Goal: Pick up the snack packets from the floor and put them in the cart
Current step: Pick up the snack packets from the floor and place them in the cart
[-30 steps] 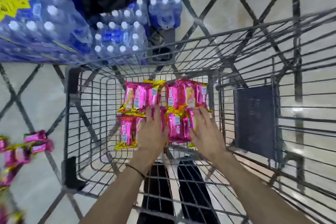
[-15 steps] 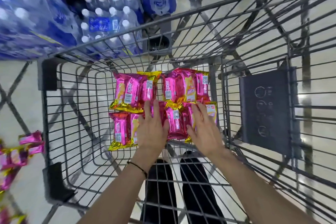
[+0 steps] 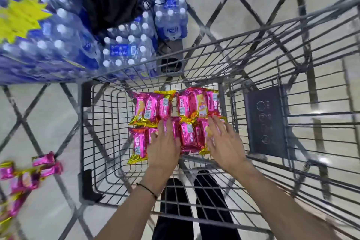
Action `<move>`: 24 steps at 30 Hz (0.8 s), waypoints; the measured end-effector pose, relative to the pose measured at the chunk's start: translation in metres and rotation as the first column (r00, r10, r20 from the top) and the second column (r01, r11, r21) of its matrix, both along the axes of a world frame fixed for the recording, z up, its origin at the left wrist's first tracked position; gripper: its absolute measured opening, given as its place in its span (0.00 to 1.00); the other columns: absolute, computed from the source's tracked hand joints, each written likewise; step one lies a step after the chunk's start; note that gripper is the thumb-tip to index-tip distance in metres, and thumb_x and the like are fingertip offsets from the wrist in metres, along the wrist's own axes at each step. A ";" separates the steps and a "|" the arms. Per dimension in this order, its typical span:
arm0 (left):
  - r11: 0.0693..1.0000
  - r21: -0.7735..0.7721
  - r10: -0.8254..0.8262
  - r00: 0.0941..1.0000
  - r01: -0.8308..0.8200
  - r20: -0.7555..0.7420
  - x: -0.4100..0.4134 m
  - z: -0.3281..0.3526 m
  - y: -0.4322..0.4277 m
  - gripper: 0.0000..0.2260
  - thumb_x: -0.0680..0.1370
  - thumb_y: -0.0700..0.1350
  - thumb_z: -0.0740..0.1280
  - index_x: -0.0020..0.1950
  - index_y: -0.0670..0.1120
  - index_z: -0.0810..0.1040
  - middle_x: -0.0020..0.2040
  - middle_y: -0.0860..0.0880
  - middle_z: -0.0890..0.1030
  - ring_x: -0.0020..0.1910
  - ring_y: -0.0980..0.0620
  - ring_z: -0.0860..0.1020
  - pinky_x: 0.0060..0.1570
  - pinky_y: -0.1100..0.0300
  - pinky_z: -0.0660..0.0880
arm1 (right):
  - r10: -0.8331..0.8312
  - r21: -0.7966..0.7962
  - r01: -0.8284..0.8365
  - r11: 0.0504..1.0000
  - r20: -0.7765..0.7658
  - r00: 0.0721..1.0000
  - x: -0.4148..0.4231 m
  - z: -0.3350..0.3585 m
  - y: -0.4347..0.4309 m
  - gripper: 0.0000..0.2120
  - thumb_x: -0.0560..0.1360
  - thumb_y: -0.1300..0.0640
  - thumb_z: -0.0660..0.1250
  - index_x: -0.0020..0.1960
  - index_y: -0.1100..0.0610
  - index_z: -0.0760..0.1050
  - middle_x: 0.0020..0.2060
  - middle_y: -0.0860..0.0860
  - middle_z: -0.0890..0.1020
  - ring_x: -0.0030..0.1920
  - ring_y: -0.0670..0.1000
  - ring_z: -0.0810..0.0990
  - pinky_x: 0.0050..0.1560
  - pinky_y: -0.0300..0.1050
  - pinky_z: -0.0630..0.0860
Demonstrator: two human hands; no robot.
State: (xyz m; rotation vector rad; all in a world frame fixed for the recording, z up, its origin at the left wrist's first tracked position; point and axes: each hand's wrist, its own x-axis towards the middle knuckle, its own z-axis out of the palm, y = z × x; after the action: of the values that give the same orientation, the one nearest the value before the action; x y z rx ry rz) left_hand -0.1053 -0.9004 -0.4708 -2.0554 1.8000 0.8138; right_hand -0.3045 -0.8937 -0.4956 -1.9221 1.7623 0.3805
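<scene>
Palms down, left hand (image 3: 163, 147) and right hand (image 3: 225, 142) rest flat, unclenched, on snack packets (image 3: 189, 138) in cart (image 3: 80, 132)

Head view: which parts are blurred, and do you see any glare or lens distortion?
In the head view, the loose snack packets at the left edge and the water bottle packs are smeared by motion; the packets inside the cart look fairly sharp, foil shining; the cart's wires bow from the wide-angle lens; glare spots lie on the floor at right.
</scene>
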 end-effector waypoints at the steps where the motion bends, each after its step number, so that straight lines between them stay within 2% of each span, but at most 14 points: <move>1: 1.000 -0.004 -0.018 1.000 0.018 -0.001 0.003 0.012 0.001 0.29 0.84 0.54 0.57 0.81 0.50 0.50 0.81 0.46 0.54 0.74 0.36 0.65 0.56 0.45 0.80 | 0.006 -0.008 -0.006 1.000 -0.006 1.000 0.001 0.013 0.001 0.30 0.83 0.45 0.50 0.81 0.52 0.46 0.80 0.53 0.55 0.75 0.62 0.64 0.63 0.60 0.76; 4: 0.997 -0.019 -0.069 0.997 0.069 0.018 0.018 0.047 0.001 0.27 0.83 0.55 0.57 0.80 0.50 0.54 0.80 0.44 0.57 0.71 0.35 0.68 0.60 0.42 0.76 | 0.040 -0.025 -0.041 0.999 -0.027 0.999 0.006 0.053 0.002 0.29 0.82 0.45 0.49 0.80 0.53 0.50 0.80 0.53 0.57 0.74 0.61 0.63 0.66 0.60 0.73; 7: 0.994 -0.055 -0.093 0.995 0.092 -0.020 0.029 0.088 -0.001 0.26 0.83 0.55 0.57 0.79 0.48 0.57 0.79 0.43 0.59 0.72 0.36 0.67 0.65 0.41 0.73 | -0.010 -0.056 0.009 0.998 -0.016 1.000 0.014 0.102 0.001 0.29 0.81 0.43 0.46 0.80 0.52 0.52 0.77 0.53 0.62 0.73 0.61 0.64 0.63 0.62 0.74; 11: 0.974 -0.177 -0.156 0.985 0.142 -0.069 0.045 0.152 -0.001 0.25 0.83 0.54 0.58 0.78 0.47 0.62 0.79 0.44 0.61 0.75 0.41 0.63 0.68 0.43 0.69 | -0.020 -0.082 0.016 0.997 -0.041 0.999 0.030 0.174 0.002 0.29 0.82 0.41 0.46 0.81 0.51 0.49 0.79 0.52 0.58 0.77 0.60 0.58 0.69 0.61 0.69; 14: 0.955 -0.255 -0.182 0.977 0.150 -0.108 0.058 0.199 0.002 0.26 0.82 0.54 0.60 0.78 0.47 0.63 0.80 0.43 0.61 0.77 0.41 0.60 0.71 0.42 0.66 | -0.004 -0.162 -0.006 0.987 -0.057 0.998 0.042 0.228 0.001 0.28 0.83 0.42 0.48 0.80 0.52 0.53 0.78 0.53 0.60 0.76 0.60 0.59 0.69 0.61 0.69; 17: 0.924 -0.341 -0.227 0.967 0.175 -0.117 0.071 0.241 0.010 0.25 0.82 0.54 0.59 0.77 0.46 0.67 0.78 0.40 0.64 0.75 0.38 0.64 0.69 0.41 0.70 | -0.019 -0.226 0.021 0.974 0.014 1.000 0.050 0.276 0.004 0.28 0.83 0.42 0.46 0.80 0.52 0.56 0.78 0.53 0.61 0.78 0.60 0.56 0.74 0.59 0.63; 19: 0.893 -0.411 -0.246 0.964 0.184 -0.101 0.078 0.267 0.019 0.27 0.79 0.58 0.53 0.74 0.47 0.70 0.76 0.41 0.68 0.74 0.38 0.67 0.65 0.40 0.72 | 0.012 -0.305 0.001 0.952 0.040 0.999 0.055 0.302 0.010 0.29 0.83 0.41 0.44 0.79 0.53 0.60 0.77 0.55 0.64 0.77 0.61 0.59 0.76 0.57 0.60; 21: 0.879 -0.443 -0.234 0.969 0.179 -0.073 0.087 0.291 0.029 0.29 0.78 0.61 0.48 0.75 0.50 0.69 0.77 0.45 0.67 0.76 0.40 0.65 0.67 0.41 0.71 | 0.045 -0.381 -0.020 0.924 0.058 0.997 0.061 0.324 0.014 0.28 0.83 0.41 0.46 0.78 0.53 0.62 0.76 0.54 0.67 0.76 0.60 0.61 0.76 0.56 0.61; 24: 0.848 -0.501 -0.213 0.977 0.176 -0.016 0.102 0.319 0.046 0.27 0.79 0.62 0.52 0.74 0.51 0.69 0.75 0.47 0.69 0.75 0.41 0.67 0.68 0.43 0.70 | 0.091 -0.421 -0.054 0.906 0.068 0.994 0.072 0.348 0.017 0.27 0.83 0.40 0.45 0.78 0.51 0.61 0.75 0.52 0.67 0.75 0.59 0.62 0.73 0.57 0.65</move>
State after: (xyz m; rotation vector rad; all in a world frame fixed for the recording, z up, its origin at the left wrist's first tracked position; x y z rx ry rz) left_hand -0.0036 -0.8545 -0.1513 -2.0898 2.4140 0.3909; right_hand -0.2322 -0.8763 -0.1476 -2.2621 1.8292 -0.0684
